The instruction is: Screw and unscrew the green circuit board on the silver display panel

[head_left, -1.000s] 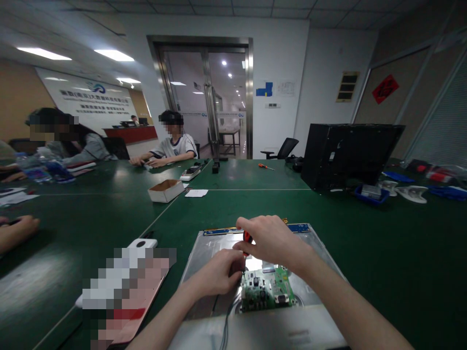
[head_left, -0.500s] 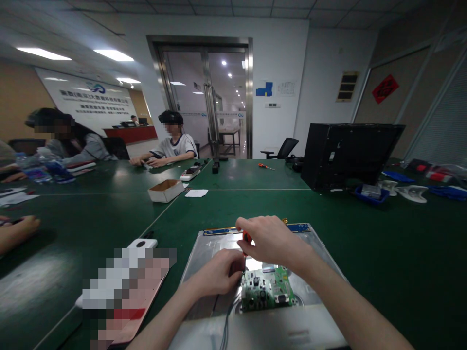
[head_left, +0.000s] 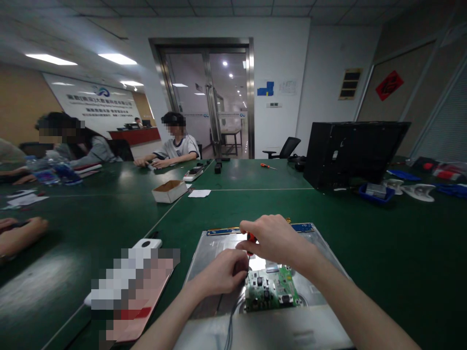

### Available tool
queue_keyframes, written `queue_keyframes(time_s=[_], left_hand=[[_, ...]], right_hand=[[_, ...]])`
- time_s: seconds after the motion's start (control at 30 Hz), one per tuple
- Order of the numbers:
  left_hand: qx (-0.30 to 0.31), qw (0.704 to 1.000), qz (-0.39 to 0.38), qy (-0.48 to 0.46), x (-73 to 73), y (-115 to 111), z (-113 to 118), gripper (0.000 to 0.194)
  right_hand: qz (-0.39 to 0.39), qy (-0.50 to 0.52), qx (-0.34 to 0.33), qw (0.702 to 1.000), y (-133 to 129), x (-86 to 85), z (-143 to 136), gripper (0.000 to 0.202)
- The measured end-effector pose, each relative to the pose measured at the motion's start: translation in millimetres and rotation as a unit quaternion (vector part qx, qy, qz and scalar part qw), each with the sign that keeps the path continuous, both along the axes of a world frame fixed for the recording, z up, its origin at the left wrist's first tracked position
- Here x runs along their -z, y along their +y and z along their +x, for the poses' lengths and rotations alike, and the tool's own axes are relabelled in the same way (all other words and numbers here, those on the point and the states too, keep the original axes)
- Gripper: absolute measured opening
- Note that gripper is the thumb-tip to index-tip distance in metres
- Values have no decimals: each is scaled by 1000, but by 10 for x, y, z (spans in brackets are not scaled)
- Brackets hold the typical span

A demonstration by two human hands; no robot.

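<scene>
At ten o'clock on the green circuit board (head_left: 273,288), the right hand (head_left: 279,239) grips a red-black screwdriver (head_left: 250,237), left hand (head_left: 225,272) curled by its shaft, can't tell if holding.

Wall sign (head_left: 75,104), left: blue swirl logo (head_left: 101,91) over a big Chinese line ending 有限公司; opening characters unclear, smaller lines under it too blurred. Red diamond (head_left: 389,85) on brown panel (head_left: 419,63), right: one character, 福. Glass doors (head_left: 185,92): small blue logo marks plus faint text, illegible. Print on circuit board (head_left: 272,288) and bottle labels (head_left: 47,176): too small.
</scene>
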State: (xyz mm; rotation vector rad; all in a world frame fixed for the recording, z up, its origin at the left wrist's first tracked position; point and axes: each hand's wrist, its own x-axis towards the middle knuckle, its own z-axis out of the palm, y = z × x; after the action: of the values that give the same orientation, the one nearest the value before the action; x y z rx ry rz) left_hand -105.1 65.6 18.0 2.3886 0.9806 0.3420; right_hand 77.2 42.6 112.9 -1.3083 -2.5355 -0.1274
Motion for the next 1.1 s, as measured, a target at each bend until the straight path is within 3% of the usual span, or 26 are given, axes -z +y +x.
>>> queue_keyframes(time_s=[0.2,0.4,0.83,1.0,1.1], left_hand=[[-6,1000,-3,4,11,3,2,4],[6,1000,-4,-9,52,23,-3,7],[6,1000,4,-10,46,14,-8,6],[13,1000,0,-18,42,14,-8,7],[14,1000,-4,-21,23,0,4,6]], right_hand=[[-3,3,1,1000,-9,12,6,11],[-29,8,-41,999,-61,-23,14,34],[-20,5,-20,1000,-27,-36,21,13],[-33,17,-61,997,-69,-60,45,26],[-31,17,-61,998,-52,-49,41,23]])
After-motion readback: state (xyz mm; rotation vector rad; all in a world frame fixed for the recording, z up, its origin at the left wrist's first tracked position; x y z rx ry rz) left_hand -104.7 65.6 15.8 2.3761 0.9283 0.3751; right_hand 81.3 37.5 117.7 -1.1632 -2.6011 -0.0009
